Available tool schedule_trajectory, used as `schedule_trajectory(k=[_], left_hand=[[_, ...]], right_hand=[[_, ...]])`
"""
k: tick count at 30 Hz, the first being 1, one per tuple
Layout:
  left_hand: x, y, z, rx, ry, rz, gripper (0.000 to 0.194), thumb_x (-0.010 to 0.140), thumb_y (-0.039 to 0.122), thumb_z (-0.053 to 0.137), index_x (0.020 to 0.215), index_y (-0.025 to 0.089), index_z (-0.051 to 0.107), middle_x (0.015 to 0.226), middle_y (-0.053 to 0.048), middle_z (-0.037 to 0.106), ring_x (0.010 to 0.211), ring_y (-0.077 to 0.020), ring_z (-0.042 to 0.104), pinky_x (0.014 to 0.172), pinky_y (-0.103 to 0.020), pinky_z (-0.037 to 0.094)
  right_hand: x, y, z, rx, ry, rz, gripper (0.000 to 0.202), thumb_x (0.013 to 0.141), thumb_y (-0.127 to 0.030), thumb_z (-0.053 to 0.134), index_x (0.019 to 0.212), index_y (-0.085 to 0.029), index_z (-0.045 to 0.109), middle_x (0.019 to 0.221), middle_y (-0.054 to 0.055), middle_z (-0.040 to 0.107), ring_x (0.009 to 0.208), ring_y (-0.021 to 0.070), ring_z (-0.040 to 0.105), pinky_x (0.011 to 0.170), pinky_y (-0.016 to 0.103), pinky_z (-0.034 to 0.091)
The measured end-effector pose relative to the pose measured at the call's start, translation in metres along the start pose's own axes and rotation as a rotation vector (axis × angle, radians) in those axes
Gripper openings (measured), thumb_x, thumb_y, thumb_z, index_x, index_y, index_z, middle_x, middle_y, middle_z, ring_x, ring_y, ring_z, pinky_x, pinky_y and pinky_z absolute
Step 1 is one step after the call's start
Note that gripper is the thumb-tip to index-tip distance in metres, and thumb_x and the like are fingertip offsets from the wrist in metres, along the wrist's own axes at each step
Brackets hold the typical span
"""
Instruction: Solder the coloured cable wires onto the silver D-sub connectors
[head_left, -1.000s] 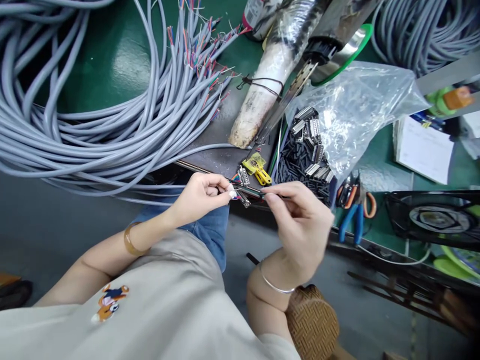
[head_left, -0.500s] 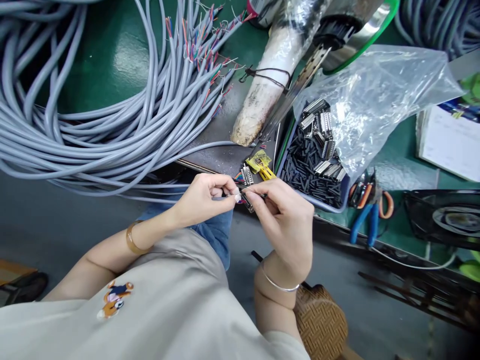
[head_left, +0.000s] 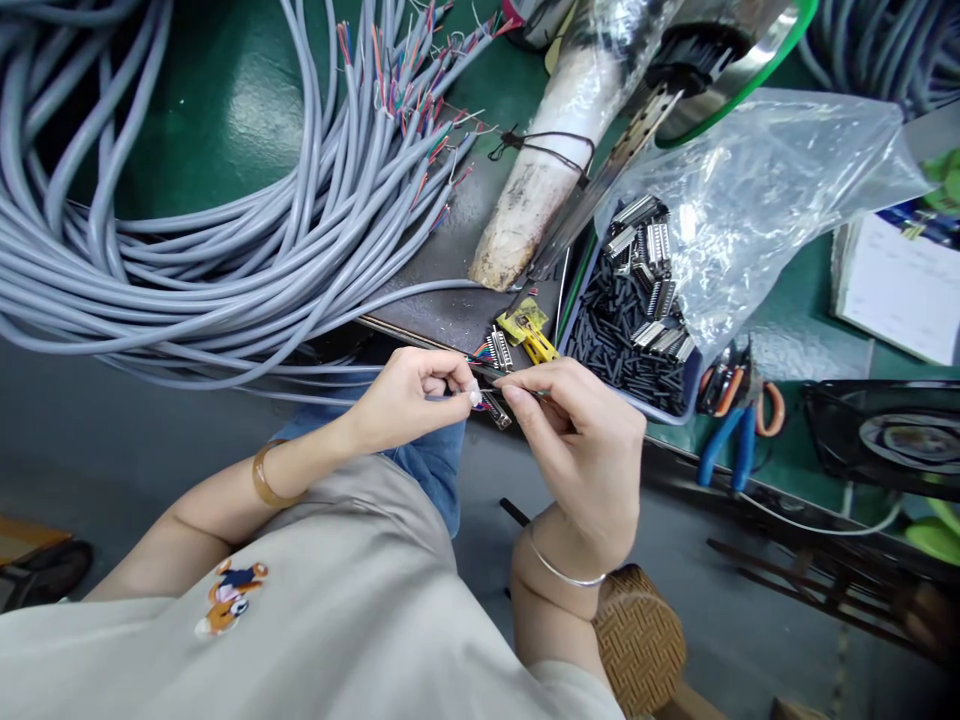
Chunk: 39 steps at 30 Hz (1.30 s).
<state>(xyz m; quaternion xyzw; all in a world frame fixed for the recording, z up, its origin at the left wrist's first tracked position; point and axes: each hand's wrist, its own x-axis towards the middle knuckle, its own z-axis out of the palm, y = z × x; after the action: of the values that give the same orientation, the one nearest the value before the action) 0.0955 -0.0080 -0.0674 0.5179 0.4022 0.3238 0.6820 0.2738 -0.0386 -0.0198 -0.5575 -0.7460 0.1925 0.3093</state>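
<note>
My left hand [head_left: 409,400] pinches a thin wire [head_left: 488,389] between thumb and forefinger, with a small white piece at the fingertips. From the other side, my right hand [head_left: 581,440] has its thumb and forefinger closed on the far end of this wire. Whether a tube sits on that end, I cannot tell. Just behind the fingertips is a metal pin connector [head_left: 498,349] with coloured wires at its side. A second connector [head_left: 496,410] shows below the fingers, partly hidden. Next to them, a yellow clamp-like holder [head_left: 529,328] rests at the bench edge.
Grey cables [head_left: 247,270] with stripped ends cover the left of the bench. A wrapped white roll [head_left: 517,220] lies ahead. Right of it is a bin [head_left: 694,400] of black tubes [head_left: 622,340] and connectors, with a plastic bag [head_left: 780,200], blue-handled pliers [head_left: 727,440] and a woven stool [head_left: 641,640].
My right hand has drawn slightly to the right, so more of the thin wire shows between the fingertips. My left hand has stayed nearly still. The view has shifted slightly.
</note>
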Motion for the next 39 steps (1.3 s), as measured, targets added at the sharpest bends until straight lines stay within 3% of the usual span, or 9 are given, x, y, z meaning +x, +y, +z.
schedule_trajectory(k=[6, 12, 14, 18, 20, 24, 30, 36, 39], left_hand=[[0.0, 0.002, -0.002, -0.013, -0.039, 0.015, 0.01, 0.073, 0.019, 0.069, 0.077, 0.014, 0.06, 0.069, 0.002, 0.057, 0.055, -0.0039, 0.04, 0.051, -0.018, 0.03], [-0.002, 0.002, -0.008, -0.291, -0.217, -0.065, 0.033, 0.074, 0.02, 0.073, 0.102, 0.016, 0.055, 0.074, 0.002, 0.065, 0.051, -0.0036, 0.045, 0.048, -0.017, 0.034], [-0.001, 0.003, -0.01, -0.37, -0.206, -0.093, 0.035, 0.079, 0.029, 0.076, 0.105, 0.015, 0.058, 0.075, 0.0, 0.068, 0.046, -0.0029, 0.042, 0.044, -0.018, 0.033], [0.003, 0.001, -0.011, -0.408, -0.07, -0.075, 0.036, 0.078, 0.043, 0.083, 0.088, 0.014, 0.063, 0.07, 0.0, 0.067, 0.04, -0.0013, 0.04, 0.038, -0.018, 0.025], [0.005, -0.002, -0.011, -0.402, -0.023, -0.062, 0.038, 0.076, 0.045, 0.085, 0.08, 0.014, 0.064, 0.068, 0.0, 0.067, 0.04, -0.0016, 0.043, 0.037, -0.018, 0.025], [0.007, -0.006, -0.014, -0.419, 0.016, -0.07, 0.036, 0.072, 0.041, 0.089, 0.078, 0.013, 0.067, 0.07, -0.001, 0.07, 0.04, -0.0027, 0.047, 0.036, -0.017, 0.027], [0.008, -0.001, -0.013, -0.462, 0.016, -0.035, 0.034, 0.067, 0.034, 0.092, 0.074, 0.013, 0.066, 0.077, -0.002, 0.073, 0.041, -0.0014, 0.049, 0.036, -0.015, 0.032], [0.005, 0.003, -0.008, -0.387, 0.04, 0.02, 0.034, 0.063, 0.033, 0.094, 0.07, 0.011, 0.068, 0.083, -0.004, 0.072, 0.049, -0.002, 0.051, 0.041, -0.016, 0.038], [0.005, 0.0, -0.005, -0.327, 0.112, 0.065, 0.029, 0.066, 0.029, 0.091, 0.071, 0.011, 0.069, 0.085, -0.005, 0.073, 0.058, -0.0039, 0.056, 0.049, -0.015, 0.042]], right_hand=[[-0.001, 0.002, -0.002, -0.051, -0.094, -0.063, 0.01, 0.097, -0.017, 0.063, 0.089, -0.021, 0.065, 0.084, -0.001, 0.07, 0.074, 0.0103, 0.064, 0.067, 0.022, 0.048], [0.002, 0.005, -0.003, 0.088, -0.28, -0.142, 0.01, 0.099, -0.019, 0.062, 0.095, -0.021, 0.071, 0.083, -0.001, 0.071, 0.072, 0.0104, 0.066, 0.064, 0.022, 0.05], [0.0, 0.003, -0.003, 0.08, -0.142, -0.097, 0.01, 0.096, -0.02, 0.066, 0.102, -0.024, 0.074, 0.085, -0.001, 0.073, 0.07, 0.0107, 0.065, 0.062, 0.024, 0.049], [-0.007, -0.003, 0.002, 0.131, 0.466, -0.013, 0.017, 0.095, -0.026, 0.067, 0.109, -0.027, 0.075, 0.071, -0.004, 0.063, 0.052, 0.01, 0.054, 0.047, 0.026, 0.037], [-0.012, -0.007, 0.005, 0.24, 0.64, 0.022, 0.018, 0.095, -0.025, 0.065, 0.112, -0.028, 0.071, 0.067, -0.005, 0.06, 0.047, 0.0106, 0.055, 0.042, 0.026, 0.035], [-0.024, -0.009, 0.013, 0.131, 0.544, 0.117, 0.02, 0.095, -0.017, 0.066, 0.111, -0.029, 0.068, 0.082, -0.003, 0.076, 0.057, 0.0126, 0.07, 0.046, 0.025, 0.048], [-0.023, 0.001, 0.03, -0.046, 0.408, -0.092, 0.02, 0.087, -0.009, 0.073, 0.097, -0.026, 0.068, 0.1, 0.001, 0.08, 0.09, 0.0169, 0.078, 0.08, 0.031, 0.063], [-0.021, 0.011, 0.05, 0.138, 0.479, 0.035, 0.009, 0.091, -0.015, 0.071, 0.091, -0.024, 0.066, 0.098, 0.002, 0.08, 0.091, 0.0186, 0.079, 0.076, 0.033, 0.065], [-0.022, 0.011, 0.052, 0.139, 0.586, 0.046, 0.007, 0.092, -0.018, 0.07, 0.094, -0.024, 0.066, 0.091, 0.001, 0.079, 0.072, 0.0171, 0.077, 0.059, 0.029, 0.061]])
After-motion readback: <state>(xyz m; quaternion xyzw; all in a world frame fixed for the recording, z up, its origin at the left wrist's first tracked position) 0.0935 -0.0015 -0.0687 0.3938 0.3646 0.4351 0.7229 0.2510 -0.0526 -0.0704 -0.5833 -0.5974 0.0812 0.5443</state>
